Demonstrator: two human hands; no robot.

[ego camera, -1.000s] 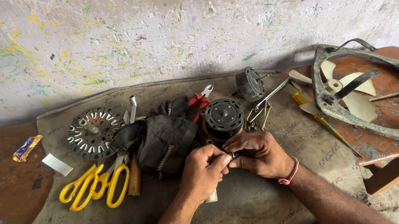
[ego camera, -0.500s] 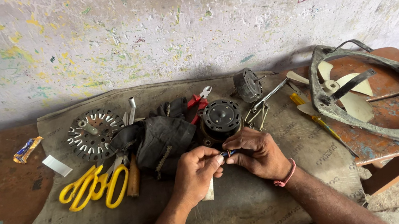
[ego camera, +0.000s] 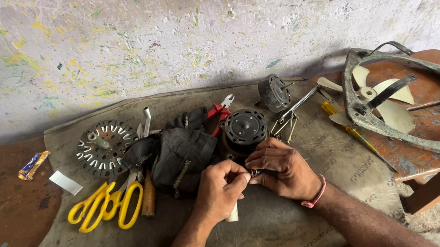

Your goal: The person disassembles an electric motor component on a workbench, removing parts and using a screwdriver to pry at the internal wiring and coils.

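Both hands meet just below the round black ribbed motor housing (ego camera: pixel 244 128), the left hand (ego camera: pixel 219 190) and right hand (ego camera: pixel 280 168) pinching a small dark part (ego camera: pixel 253 173) between fingertips; it may slip and drop onto the grey cloth-covered tabletop (ego camera: pixel 271 232).

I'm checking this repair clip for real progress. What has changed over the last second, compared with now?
Very little. The left hand and right hand stay pressed together over a small dark part, too hidden to identify, pinched between their fingers just in front of the round motor; they only shifted slightly. The yellow scissors, red pliers and fan frame lie as before.
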